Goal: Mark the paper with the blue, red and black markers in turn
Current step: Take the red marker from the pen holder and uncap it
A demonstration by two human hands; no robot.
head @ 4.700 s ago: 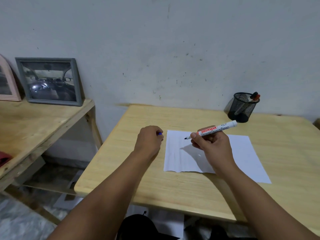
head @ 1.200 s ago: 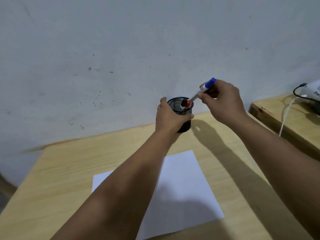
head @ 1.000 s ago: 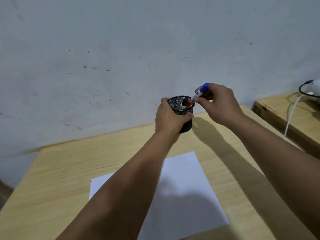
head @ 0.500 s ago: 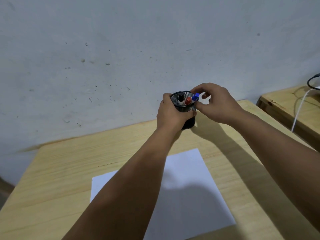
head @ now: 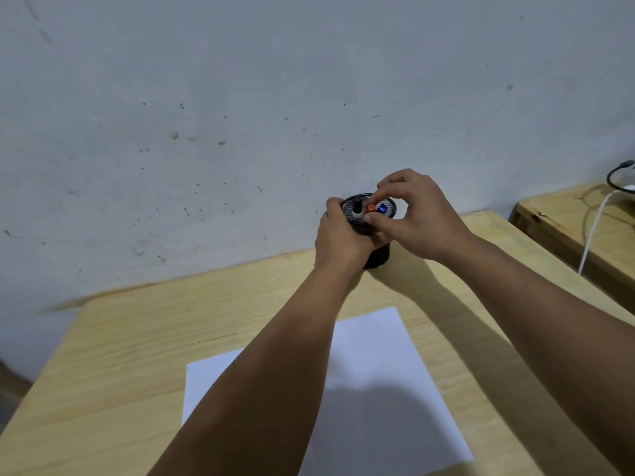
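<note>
Both hands (head: 340,235) curled around mesh cup (head: 379,257).

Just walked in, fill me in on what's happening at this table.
A person's left hand grips a black mesh pen holder at the far edge of the wooden table. The right hand pinches the red marker, which stands in the holder between the black marker and blue marker. A white paper lies nearer the person.

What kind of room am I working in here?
Probably a plain home study corner: a light wooden desk against a scuffed grey wall, a black mesh pen holder, a white paper sheet.
</note>
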